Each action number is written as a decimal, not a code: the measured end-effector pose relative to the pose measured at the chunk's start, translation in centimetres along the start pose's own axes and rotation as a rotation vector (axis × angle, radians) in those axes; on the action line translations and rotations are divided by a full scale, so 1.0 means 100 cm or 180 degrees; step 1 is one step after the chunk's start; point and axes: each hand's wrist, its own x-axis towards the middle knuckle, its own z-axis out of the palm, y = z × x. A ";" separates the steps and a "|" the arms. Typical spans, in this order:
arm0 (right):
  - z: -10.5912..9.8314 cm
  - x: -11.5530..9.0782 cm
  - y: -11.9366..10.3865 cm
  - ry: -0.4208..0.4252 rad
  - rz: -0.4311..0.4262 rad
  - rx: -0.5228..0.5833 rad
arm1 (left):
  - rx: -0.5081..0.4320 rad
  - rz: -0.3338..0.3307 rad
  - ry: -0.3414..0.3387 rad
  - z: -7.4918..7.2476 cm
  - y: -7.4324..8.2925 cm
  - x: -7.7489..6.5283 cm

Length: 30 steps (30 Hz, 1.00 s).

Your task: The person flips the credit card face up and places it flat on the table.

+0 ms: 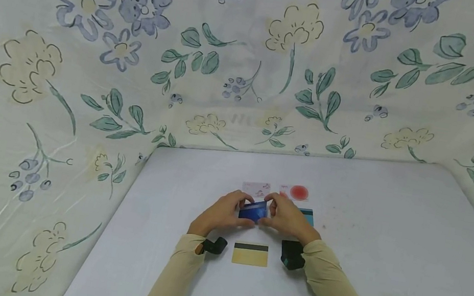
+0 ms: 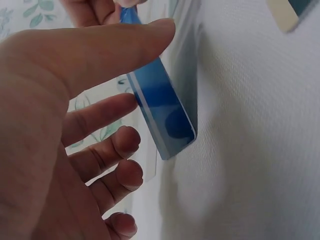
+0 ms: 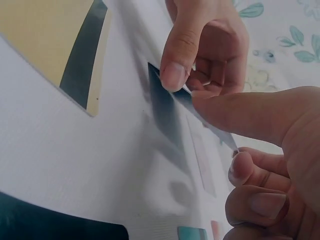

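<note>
A glossy blue card [image 1: 253, 212] is held tilted, one long edge close over the white table. On its left side my left hand [image 1: 225, 212] pinches it; in the left wrist view the thumb crosses its face, the index fingertip is at its edge and the other fingers are loosely curled. My right hand [image 1: 292, 220] grips the right end, its thumb [image 3: 240, 115] and index finger on either side of the card in the right wrist view. There the card [image 3: 220, 131] shows nearly edge-on. A gold card [image 1: 249, 257] with a dark stripe lies in front of the hands.
Behind the hands lie a pale card [image 1: 256, 189] with pink marks and a white card with a red circle [image 1: 299, 192]. A teal card [image 1: 308, 217] is partly covered by the right hand. Floral cloth [image 1: 240, 66] rises at the back and left of the white table [image 1: 368, 231].
</note>
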 end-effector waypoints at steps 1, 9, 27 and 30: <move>0.000 0.000 0.000 0.0005 -0.0005 0.0008 | -0.0001 0.0023 0.0008 0.000 0.000 0.000; -0.002 0.000 -0.002 0.0025 -0.0045 0.0099 | -0.0024 0.0179 0.0021 0.002 0.001 0.001; -0.001 0.002 -0.001 0.0003 0.0008 0.0226 | -0.0059 0.0251 0.0082 0.005 0.003 0.003; 0.000 0.002 0.001 -0.0004 0.0006 0.0236 | -0.0111 0.0222 0.0098 0.004 0.004 0.002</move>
